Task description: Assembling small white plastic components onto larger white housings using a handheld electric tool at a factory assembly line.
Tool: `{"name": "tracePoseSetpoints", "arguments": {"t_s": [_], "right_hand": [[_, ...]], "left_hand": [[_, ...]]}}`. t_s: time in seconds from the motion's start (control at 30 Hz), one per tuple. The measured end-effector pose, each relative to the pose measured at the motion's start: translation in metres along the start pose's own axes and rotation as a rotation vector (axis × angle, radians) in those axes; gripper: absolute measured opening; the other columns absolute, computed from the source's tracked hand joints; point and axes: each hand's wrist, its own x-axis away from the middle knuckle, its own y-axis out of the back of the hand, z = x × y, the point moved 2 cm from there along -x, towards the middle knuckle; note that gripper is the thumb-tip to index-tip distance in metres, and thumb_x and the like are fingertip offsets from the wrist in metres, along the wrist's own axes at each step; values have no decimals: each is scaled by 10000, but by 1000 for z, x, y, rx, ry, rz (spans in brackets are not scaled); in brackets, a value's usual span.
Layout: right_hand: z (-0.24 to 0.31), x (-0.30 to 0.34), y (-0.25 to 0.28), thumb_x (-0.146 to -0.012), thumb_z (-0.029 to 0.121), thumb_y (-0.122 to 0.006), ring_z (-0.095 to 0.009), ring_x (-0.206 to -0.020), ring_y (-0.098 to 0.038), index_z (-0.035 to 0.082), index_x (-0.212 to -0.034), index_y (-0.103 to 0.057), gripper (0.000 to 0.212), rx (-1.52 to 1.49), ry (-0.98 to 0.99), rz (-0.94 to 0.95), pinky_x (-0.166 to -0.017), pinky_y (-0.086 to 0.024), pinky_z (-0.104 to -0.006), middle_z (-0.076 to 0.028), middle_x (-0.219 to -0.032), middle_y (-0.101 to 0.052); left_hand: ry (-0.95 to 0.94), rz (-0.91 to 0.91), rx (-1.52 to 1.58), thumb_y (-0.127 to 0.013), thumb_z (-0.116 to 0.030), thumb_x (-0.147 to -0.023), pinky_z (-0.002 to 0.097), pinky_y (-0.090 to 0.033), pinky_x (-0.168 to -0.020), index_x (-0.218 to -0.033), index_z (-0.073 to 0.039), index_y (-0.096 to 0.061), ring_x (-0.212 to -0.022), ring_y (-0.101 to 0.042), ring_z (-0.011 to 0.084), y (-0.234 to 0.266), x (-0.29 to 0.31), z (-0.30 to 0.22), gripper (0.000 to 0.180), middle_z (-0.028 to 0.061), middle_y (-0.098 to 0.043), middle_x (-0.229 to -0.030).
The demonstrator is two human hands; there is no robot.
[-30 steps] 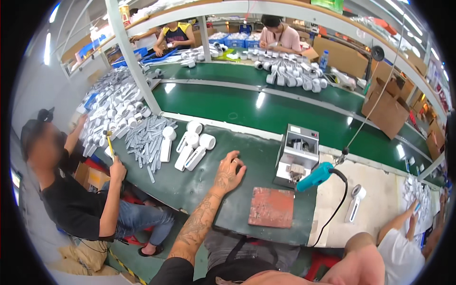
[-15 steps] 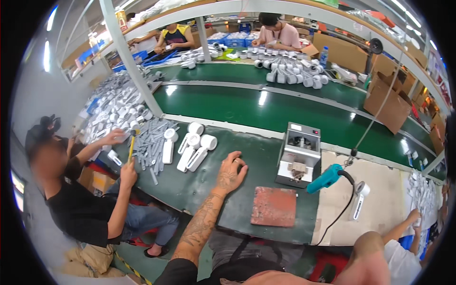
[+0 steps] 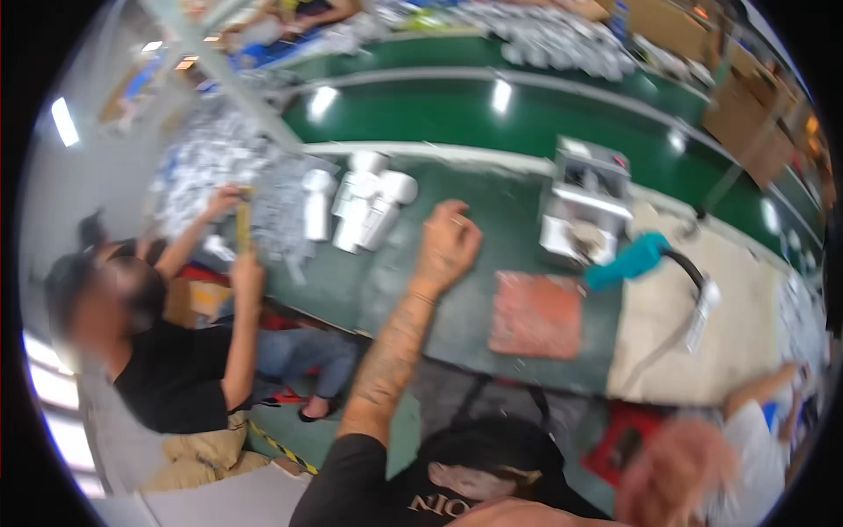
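My left hand [image 3: 450,246] hovers over or rests on the dark green worktable [image 3: 342,294], palm down, fingers loosely bent and apart, blurred, with nothing visible in it. To its left lie several white parts [image 3: 378,211], each with a round head and a long flat handle. Right of the hand is a reddish-brown square pad [image 3: 536,314]. Beyond the pad stands a small metal bench machine [image 3: 583,202]. A blurred pinkish arm shape [image 3: 680,465] rises at the lower right; my right hand itself does not show.
A teal electric screwdriver [image 3: 628,261] hangs over a tan cardboard sheet [image 3: 667,325]; another white part [image 3: 702,316] is there. At left a co-worker in black [image 3: 180,369] holds a yellow-handled tool [image 3: 244,220] near grey strips [image 3: 283,206]. A green conveyor [image 3: 421,114] runs behind.
The whole view has tilted and shifted, so the table sits higher in the picture and is smeared by motion. My left hand stays beside the white parts.
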Motion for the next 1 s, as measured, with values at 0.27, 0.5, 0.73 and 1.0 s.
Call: {"name": "tracePoseSetpoints", "arguments": {"t_s": [0.27,0.5,0.73,1.0], "right_hand": [[-154,64,-14,-822,136,-785,-299,-1318,-431,2,-1440,-346,769,-22,-453,1056,-1077,-381,-440,-186,-1423,-408],[-184,40,-48,-943,123,-691,-165,-1052,-622,-9,-1290,-527,406,-197,-853,1142,-960,-488,-323,-100,-1136,-659],[-172,0,22,-956,183,-656,-155,-977,-571,-12,-1349,-506,463,-5,-879,1185,-904,-463,-315,-83,-1051,-621],[-136,-24,74,-953,143,-658,-185,-1067,-548,-20,-1395,-462,511,22,-886,1226,-936,-454,-331,-118,-1195,-576]], "left_hand": [[146,79,-17,-681,-137,-905,430,-470,-966,-977,-55,-659,-1117,-606,356,-6,13,1,111,129,-620,-1246],[105,-16,208,-653,-30,-924,326,-524,-794,-1054,-5,-651,-853,-656,234,0,-7,-62,132,130,-650,-955],[-12,337,513,-702,-77,-913,322,-547,-740,-1024,-11,-672,-810,-697,216,-46,-40,-214,133,130,-697,-910],[43,811,341,-713,-607,-809,459,-547,-850,-1045,18,-650,-918,-687,386,-222,-57,-319,671,221,-694,-980]]}}
